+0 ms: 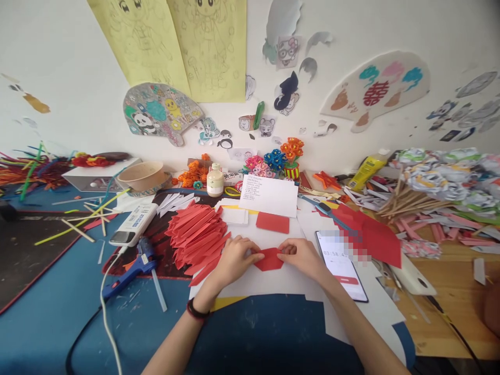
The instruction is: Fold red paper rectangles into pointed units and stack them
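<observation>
Between my hands lies a piece of red paper with its lower corners angled in, over white sheets. My left hand pinches its left edge with thumb and fingers. At the upper right edge, my right hand pinches the same paper. Just beyond it rests a flat red paper rectangle. Left of my left hand spreads a large pile of folded red paper pieces. A phone showing a timer lies right of my right hand.
A blue glue gun and a white power bank with a cable lie on the left. Behind stand a glue bottle, handwritten white cards and small beaded flowers. Red sheets and wooden sticks lie right.
</observation>
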The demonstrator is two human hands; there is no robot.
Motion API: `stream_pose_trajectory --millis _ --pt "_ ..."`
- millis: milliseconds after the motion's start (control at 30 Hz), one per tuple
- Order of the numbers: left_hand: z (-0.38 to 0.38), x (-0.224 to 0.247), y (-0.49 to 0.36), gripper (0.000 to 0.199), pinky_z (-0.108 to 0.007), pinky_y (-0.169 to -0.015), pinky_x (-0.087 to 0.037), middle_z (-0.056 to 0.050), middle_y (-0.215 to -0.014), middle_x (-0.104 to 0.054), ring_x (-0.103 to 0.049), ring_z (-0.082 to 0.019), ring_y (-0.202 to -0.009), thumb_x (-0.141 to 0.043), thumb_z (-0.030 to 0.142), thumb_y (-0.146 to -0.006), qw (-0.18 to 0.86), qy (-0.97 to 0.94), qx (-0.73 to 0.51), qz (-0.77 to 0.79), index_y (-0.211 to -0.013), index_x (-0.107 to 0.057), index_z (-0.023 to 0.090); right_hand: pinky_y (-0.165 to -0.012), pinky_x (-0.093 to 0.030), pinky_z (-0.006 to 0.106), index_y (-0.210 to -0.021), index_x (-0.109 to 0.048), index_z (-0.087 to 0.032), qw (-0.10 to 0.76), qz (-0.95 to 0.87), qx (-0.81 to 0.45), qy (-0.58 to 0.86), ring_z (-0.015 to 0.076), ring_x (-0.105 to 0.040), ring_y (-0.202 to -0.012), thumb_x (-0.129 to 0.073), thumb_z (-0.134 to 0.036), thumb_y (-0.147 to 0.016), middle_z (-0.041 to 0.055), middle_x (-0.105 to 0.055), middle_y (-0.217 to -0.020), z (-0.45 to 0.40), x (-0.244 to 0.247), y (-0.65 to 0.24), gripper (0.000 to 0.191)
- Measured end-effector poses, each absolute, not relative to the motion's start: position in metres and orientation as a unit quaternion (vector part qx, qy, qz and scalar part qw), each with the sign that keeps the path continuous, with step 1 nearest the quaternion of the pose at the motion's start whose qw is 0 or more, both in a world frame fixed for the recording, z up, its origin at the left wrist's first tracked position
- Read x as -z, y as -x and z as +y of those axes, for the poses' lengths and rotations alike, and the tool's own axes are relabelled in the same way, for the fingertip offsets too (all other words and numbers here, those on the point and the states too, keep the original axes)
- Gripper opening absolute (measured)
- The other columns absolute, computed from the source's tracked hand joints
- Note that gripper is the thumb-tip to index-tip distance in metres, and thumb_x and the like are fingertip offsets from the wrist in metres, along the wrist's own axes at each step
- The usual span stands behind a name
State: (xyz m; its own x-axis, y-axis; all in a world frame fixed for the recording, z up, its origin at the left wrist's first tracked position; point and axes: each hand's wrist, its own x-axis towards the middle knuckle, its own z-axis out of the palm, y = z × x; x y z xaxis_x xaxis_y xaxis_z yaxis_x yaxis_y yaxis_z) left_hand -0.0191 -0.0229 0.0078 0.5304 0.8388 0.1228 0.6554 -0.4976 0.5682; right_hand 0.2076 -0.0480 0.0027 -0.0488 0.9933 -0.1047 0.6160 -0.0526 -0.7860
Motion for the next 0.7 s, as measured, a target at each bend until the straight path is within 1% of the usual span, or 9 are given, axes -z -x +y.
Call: stream_pose_trajectory --millis 100,167,267,333,400,500,700 --pt "-0.024 -0.01 0.017 0.007 -0.032 -0.079 -0.037 0.0 -0.085 -0.069 -0.058 -0.019 -0.088 -0.067 0.028 -0.081 0.212 -0.85 -0.186 0.445 -0.086 -0.068 0.023 -0.06 -0.045 0.029 -0.082 -0.071 -0.02 0.254 -0.641 -0.36 0.628 0.0177 -0.06 -0.064 -0.07 -0.031 -0.069 0.001 -0.065 -0.067 -0.044 -0.005 -0.211 0.016" --pt "-0.024 -0.011 0.015 0.005 -0.033 -0.079 -0.036 0.0 -0.084 -0.069 -0.058 -0.019 -0.088 -0.067 0.023 -0.08 0.193 -0.854 -0.183 0.448 -0.085 -0.066 0.022 -0.057 -0.044 0.028 -0.084 -0.071 -0.021 0.238 -0.647 -0.371 0.621 0.0169 -0.058 -0.062 -0.07 -0.032 -0.07 -0.0001 -0.063 -0.065 -0.042 -0.006 -0.213 0.018" --pt "-0.021 -0.009 0.011 0.005 -0.031 -0.077 -0.038 0.001 -0.082 -0.068 -0.058 -0.018 -0.086 -0.066 0.02 -0.08 0.209 -0.859 -0.188 0.429 -0.084 -0.065 0.022 -0.054 -0.04 0.027 -0.078 -0.07 -0.021 0.225 -0.666 -0.369 0.608 0.0158 -0.056 -0.059 -0.069 -0.034 -0.073 -0.0011 -0.061 -0.061 -0.04 -0.006 -0.214 0.014" --pt "-0.017 -0.006 0.01 0.004 -0.029 -0.075 -0.039 0.0 -0.082 -0.067 -0.058 -0.018 -0.084 -0.064 0.02 -0.081 0.231 -0.856 -0.198 0.419 -0.085 -0.065 0.021 -0.054 -0.039 0.027 -0.072 -0.067 -0.02 0.237 -0.681 -0.34 0.603 0.0151 -0.054 -0.059 -0.068 -0.032 -0.073 -0.0011 -0.06 -0.062 -0.042 -0.004 -0.214 0.012" --pt "-0.013 -0.002 0.009 0.005 -0.028 -0.073 -0.04 -0.001 -0.082 -0.066 -0.058 -0.017 -0.081 -0.063 0.019 -0.082 0.245 -0.851 -0.21 0.415 -0.085 -0.066 0.021 -0.055 -0.039 0.026 -0.07 -0.065 -0.02 0.262 -0.691 -0.304 0.601 0.0143 -0.052 -0.059 -0.069 -0.03 -0.074 -0.0009 -0.061 -0.068 -0.044 -0.001 -0.213 0.01" --pt "-0.01 0.002 0.009 0.007 -0.026 -0.072 -0.04 -0.001 -0.083 -0.065 -0.057 -0.016 -0.08 -0.061 0.016 -0.083 0.264 -0.849 -0.224 0.4 -0.087 -0.066 0.02 -0.057 -0.04 0.027 -0.073 -0.065 -0.021 0.288 -0.691 -0.287 0.598 0.0133 -0.051 -0.06 -0.069 -0.028 -0.074 -0.001 -0.063 -0.075 -0.047 0.004 -0.213 0.009" --pt "-0.009 -0.002 0.011 0.011 -0.024 -0.07 -0.04 -0.001 -0.083 -0.061 -0.055 -0.015 -0.079 -0.059 0.013 -0.082 0.292 -0.855 -0.22 0.368 -0.09 -0.064 0.019 -0.057 -0.041 0.027 -0.077 -0.065 -0.022 0.294 -0.684 -0.296 0.598 0.014 -0.051 -0.06 -0.069 -0.027 -0.074 -0.0015 -0.062 -0.073 -0.048 0.007 -0.214 0.007"
